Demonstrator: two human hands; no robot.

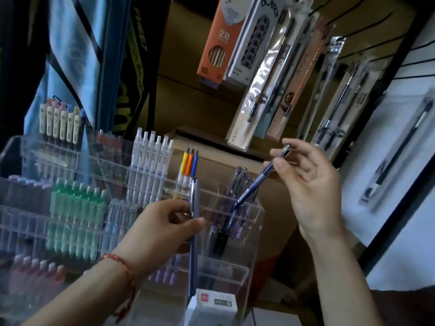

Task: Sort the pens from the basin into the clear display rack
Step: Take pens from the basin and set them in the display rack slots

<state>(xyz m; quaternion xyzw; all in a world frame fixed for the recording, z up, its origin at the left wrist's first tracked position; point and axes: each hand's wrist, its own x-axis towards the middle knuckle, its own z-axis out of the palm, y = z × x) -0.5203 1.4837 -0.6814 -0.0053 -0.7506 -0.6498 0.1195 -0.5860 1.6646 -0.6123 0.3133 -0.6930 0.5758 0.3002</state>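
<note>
The clear display rack [255, 207] stands in tiers across the lower left and centre, filled with rows of pens. My left hand [162, 228] grips a slim grey-blue pen [193, 262] held upright in front of the rack. My right hand [310, 187] pinches the top end of a dark blue pen [255, 184] between thumb and fingertips; the pen slants down-left with its tip in a right-hand compartment that holds several dark and purple pens [237, 182]. The basin is out of view.
White pens [150, 158], green pens [77, 196] and yellow, orange and blue capped pens [189, 164] fill other slots. Packaged pens [270, 85] hang on hooks at upper right. Cardboard boxes [195, 67] stand behind. A small white box [213, 304] sits below the rack.
</note>
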